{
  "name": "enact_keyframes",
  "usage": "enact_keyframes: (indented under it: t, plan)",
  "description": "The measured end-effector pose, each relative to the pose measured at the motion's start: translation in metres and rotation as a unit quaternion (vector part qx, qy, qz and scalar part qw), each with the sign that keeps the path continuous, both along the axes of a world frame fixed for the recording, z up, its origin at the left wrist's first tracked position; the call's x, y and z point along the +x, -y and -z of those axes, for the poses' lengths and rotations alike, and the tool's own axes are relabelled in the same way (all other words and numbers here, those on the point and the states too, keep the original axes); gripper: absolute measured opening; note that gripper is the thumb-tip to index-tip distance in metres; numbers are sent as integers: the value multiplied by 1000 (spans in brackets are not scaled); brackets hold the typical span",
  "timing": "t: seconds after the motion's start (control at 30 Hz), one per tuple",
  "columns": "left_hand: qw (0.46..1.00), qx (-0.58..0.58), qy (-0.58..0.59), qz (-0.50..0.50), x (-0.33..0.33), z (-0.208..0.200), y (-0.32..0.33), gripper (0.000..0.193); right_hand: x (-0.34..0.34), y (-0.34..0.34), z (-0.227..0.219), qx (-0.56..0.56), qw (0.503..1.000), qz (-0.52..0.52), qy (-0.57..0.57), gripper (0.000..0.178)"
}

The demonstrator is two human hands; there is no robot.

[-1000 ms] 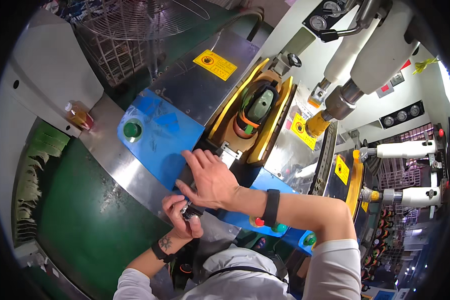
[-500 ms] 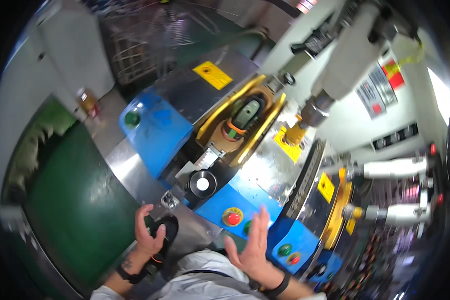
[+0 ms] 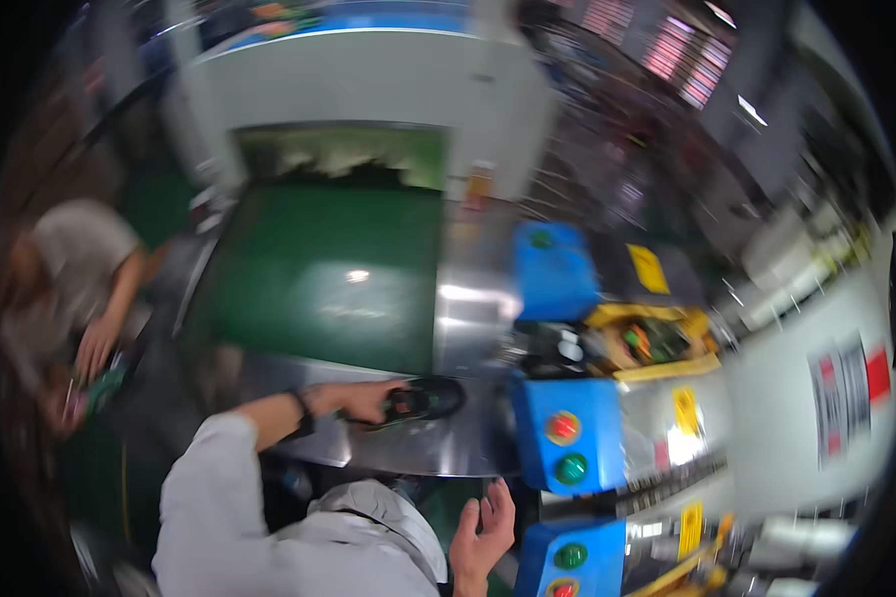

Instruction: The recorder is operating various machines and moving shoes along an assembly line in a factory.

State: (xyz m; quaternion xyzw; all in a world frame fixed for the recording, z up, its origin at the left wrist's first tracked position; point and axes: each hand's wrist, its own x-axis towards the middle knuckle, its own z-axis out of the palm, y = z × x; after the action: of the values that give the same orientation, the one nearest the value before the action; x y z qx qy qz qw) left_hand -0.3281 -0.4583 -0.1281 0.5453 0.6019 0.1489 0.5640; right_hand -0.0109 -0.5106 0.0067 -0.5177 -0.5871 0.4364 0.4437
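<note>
My left hand (image 3: 366, 401) reaches across the steel ledge (image 3: 468, 438) and is closed round one end of a black shoe (image 3: 434, 398) with small orange and green accents. The shoe lies on or just over the metal; blur leaves this unclear. Lower down, my right hand (image 3: 483, 532) is empty, its fingers apart and loosely bent, near the blue control boxes. Inside the machine, between yellow pads (image 3: 667, 368), sits another dark shoe (image 3: 659, 340) with orange and green parts.
Beyond the ledge runs a green conveyor belt (image 3: 319, 279) into a pale housing opening. On the right are blue control boxes (image 3: 567, 428) with red and green buttons. A bottle (image 3: 479, 186) stands at the back. Another person (image 3: 90, 269) works at the far left.
My view has swung left, toward the belt. My left hand, open beside the shoe before, has taken hold of it. My right hand is lower in the picture, still empty.
</note>
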Motion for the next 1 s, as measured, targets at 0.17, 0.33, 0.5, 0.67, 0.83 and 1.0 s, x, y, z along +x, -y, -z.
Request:
enact_keyframes:
  t: [0.17, 0.33, 0.5, 0.67, 0.83, 1.0]
  plan:
    - [946, 47, 86, -308, 32, -10, 74, 64, 22, 47, 17, -147, 984, -42, -91, 31]
    - [689, -18, 447, -570, 16, -26, 171, 30, 45, 75, 36, -161, 985, -36, -42, 23]
    - [692, 129, 117, -701, -61, -14, 224, 51, -5, 63, 50, -172, 981, -56, -70, 23]
    - [715, 111, -197, -661, -165, 8, 290, 71, -109, 14, 36, -139, 971, -176, 86, 25]
    - [619, 113, -462, -625, -184, -5, 284, 68, -220, -26, 43, -95, 926, -307, 200, 27]
    - [697, 388, -256, -546, -198, -3, 150, 56, -348, -87, 39, -145, 843, -490, 170, 26]
